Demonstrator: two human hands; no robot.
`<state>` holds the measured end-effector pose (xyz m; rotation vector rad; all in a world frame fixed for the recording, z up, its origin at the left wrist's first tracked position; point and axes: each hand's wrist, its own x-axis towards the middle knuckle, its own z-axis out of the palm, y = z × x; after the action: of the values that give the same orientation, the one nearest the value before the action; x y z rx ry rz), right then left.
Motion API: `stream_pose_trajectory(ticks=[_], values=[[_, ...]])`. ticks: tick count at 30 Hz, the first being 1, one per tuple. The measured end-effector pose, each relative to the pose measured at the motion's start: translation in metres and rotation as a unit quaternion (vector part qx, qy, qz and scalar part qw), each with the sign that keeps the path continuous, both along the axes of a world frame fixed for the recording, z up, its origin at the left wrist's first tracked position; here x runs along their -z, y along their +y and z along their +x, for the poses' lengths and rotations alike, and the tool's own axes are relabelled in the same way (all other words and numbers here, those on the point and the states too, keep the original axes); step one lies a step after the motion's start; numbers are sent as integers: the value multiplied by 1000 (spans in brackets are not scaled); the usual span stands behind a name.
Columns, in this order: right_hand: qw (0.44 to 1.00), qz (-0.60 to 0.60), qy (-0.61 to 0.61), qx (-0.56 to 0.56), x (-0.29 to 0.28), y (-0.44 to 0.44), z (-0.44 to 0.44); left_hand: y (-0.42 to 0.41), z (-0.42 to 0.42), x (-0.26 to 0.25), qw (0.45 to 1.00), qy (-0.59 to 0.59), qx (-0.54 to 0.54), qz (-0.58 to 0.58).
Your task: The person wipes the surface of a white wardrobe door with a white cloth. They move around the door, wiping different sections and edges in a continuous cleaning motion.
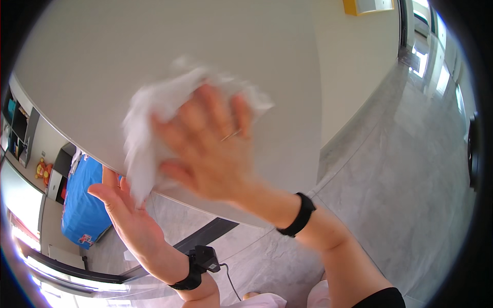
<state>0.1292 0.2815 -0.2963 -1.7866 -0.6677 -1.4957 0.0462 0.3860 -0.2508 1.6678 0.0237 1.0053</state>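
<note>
My right hand (210,150) lies spread over a crumpled white cloth or wipe (140,127), pressing it against a wide beige-grey panel (262,50) that looks like a door. Both hand and cloth are blurred. A ring is on one finger, and a black band (298,217) circles that wrist. Lower left, my left hand (133,219) is at the panel's edge, palm towards me and thumb held apart. Its fingertips are partly hidden by the panel edge and the hanging cloth; whether they touch the panel I cannot tell. A strapped black device (204,258) with a cable sits on the left wrist.
Glossy grey tiles (369,165) cover the floor, with a dark strip (208,232) across it. Beyond the panel edge stand a blue-covered bed (86,204), a plush toy (43,171) and shelves (19,123). A yellow-framed box (369,7) is at top right, on a pale wall (354,77).
</note>
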Motion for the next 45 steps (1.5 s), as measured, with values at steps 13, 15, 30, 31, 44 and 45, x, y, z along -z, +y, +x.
stream_pose_trajectory(ticks=[13,15,30,31,44,45], values=[[972,182,135,61,104,-101,60,-8,6,0,999,-3,-34,27],[969,181,143,92,133,-100,56,-11,6,-2,999,-2,-42,33],[699,450,555,-24,369,-133,33,-42,11,11,983,-29,-154,92],[661,498,560,-27,383,-136,39,-46,12,13,980,-41,-167,105],[243,726,575,-289,383,-70,14,-70,35,34,970,-46,-129,201],[209,722,591,-293,367,-63,7,-76,38,29,977,-51,-91,185]])
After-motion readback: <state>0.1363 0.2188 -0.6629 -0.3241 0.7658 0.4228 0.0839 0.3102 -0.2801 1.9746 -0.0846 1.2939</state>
